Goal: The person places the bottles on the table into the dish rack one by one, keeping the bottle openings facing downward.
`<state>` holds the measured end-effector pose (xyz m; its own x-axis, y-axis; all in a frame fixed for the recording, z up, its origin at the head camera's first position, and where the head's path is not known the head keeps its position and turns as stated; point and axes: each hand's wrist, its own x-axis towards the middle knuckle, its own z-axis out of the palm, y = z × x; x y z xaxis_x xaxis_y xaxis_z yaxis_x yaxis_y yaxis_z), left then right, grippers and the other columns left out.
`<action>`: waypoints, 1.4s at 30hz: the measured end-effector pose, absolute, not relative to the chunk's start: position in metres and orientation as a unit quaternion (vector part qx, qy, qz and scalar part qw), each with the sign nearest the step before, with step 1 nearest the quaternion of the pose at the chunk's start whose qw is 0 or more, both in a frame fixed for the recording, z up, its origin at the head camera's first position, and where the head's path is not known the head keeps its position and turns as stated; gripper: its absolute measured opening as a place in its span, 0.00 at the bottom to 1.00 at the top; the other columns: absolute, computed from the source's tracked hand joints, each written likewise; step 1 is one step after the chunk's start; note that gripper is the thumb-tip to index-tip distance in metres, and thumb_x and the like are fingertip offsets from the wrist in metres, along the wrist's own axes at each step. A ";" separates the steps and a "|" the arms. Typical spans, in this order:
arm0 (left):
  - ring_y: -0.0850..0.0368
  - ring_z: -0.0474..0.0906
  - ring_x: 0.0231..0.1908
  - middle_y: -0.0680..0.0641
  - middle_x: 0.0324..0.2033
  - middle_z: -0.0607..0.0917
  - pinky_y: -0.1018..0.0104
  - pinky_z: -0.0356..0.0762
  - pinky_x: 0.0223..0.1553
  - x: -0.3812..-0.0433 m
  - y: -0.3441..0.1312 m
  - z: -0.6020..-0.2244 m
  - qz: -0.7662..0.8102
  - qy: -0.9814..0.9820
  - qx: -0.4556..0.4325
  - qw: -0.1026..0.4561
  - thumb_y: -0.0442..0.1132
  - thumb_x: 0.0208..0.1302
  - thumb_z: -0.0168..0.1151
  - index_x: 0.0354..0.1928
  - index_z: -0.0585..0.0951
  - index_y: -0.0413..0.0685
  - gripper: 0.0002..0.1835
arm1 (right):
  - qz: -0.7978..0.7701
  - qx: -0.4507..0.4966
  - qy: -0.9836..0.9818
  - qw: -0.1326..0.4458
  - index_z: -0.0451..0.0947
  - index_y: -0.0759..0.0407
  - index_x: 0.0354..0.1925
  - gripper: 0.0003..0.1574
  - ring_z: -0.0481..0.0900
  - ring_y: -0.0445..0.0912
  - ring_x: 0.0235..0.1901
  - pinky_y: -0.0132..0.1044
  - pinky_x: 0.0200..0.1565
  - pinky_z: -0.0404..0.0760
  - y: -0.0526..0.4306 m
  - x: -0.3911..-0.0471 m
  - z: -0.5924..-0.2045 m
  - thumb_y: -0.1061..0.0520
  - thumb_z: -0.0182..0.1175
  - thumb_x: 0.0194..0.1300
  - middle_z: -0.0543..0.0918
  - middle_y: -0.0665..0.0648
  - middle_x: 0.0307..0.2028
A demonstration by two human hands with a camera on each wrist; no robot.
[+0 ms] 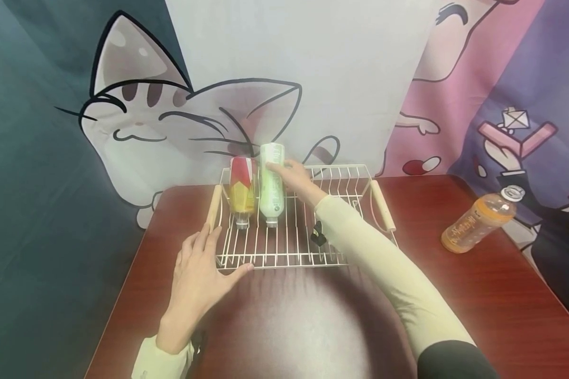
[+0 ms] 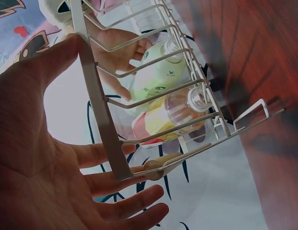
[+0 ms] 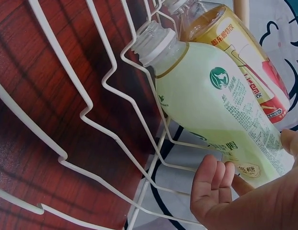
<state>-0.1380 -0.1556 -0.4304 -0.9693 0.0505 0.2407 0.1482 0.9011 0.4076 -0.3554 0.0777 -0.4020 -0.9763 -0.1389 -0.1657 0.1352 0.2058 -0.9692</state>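
Observation:
A white wire dish rack (image 2: 104, 115) with wooden handles stands on the table. Two bottles lean in it upside down, capped necks toward the front. One is a pale green bottle (image 1: 272, 192); to its left is a bottle with a red and yellow label (image 1: 242, 189). My right hand (image 1: 295, 176) holds the green bottle near its raised base, thumb on one side and fingers at the other. My left hand (image 1: 196, 273) rests at the rack's front left corner, fingers extended by the left handle (image 1: 213, 208) and thumb on the front rail.
An orange drink bottle (image 1: 479, 221) with a white cap is on the right side of the red-brown table (image 1: 284, 321). A small black object (image 1: 318, 234) shows by the rack beside the right sleeve. Cartoon-printed cloth (image 1: 303, 63) hangs behind.

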 end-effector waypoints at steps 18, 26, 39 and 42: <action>0.30 0.63 0.76 0.33 0.84 0.64 0.27 0.66 0.72 -0.138 -0.156 -0.428 -0.219 -0.969 -0.049 0.101 0.75 0.58 0.76 0.83 0.68 0.40 0.63 | -0.635 0.005 0.764 0.114 0.73 0.66 0.75 0.42 0.83 0.60 0.64 0.54 0.65 0.85 0.079 -0.356 -0.401 0.39 0.67 0.79 0.83 0.66 0.64; 0.29 0.63 0.76 0.33 0.83 0.65 0.26 0.67 0.71 -0.138 -0.156 -0.428 -0.218 -0.969 -0.052 0.106 0.73 0.57 0.77 0.82 0.68 0.39 0.62 | -0.628 0.006 0.770 0.115 0.73 0.65 0.75 0.42 0.85 0.59 0.61 0.52 0.63 0.87 0.079 -0.356 -0.401 0.39 0.66 0.80 0.84 0.65 0.62; 0.29 0.65 0.75 0.32 0.82 0.66 0.26 0.68 0.70 -0.138 -0.156 -0.428 -0.217 -0.968 -0.055 0.115 0.72 0.57 0.78 0.81 0.70 0.39 0.61 | -0.626 0.007 0.771 0.117 0.73 0.66 0.76 0.43 0.84 0.61 0.65 0.53 0.65 0.86 0.079 -0.357 -0.402 0.39 0.66 0.79 0.84 0.66 0.64; 0.29 0.65 0.75 0.32 0.82 0.66 0.26 0.68 0.70 -0.138 -0.155 -0.428 -0.218 -0.968 -0.055 0.116 0.71 0.56 0.80 0.81 0.70 0.39 0.61 | -0.627 0.003 0.770 0.119 0.71 0.66 0.77 0.44 0.82 0.64 0.68 0.54 0.66 0.84 0.081 -0.357 -0.401 0.38 0.66 0.79 0.83 0.67 0.66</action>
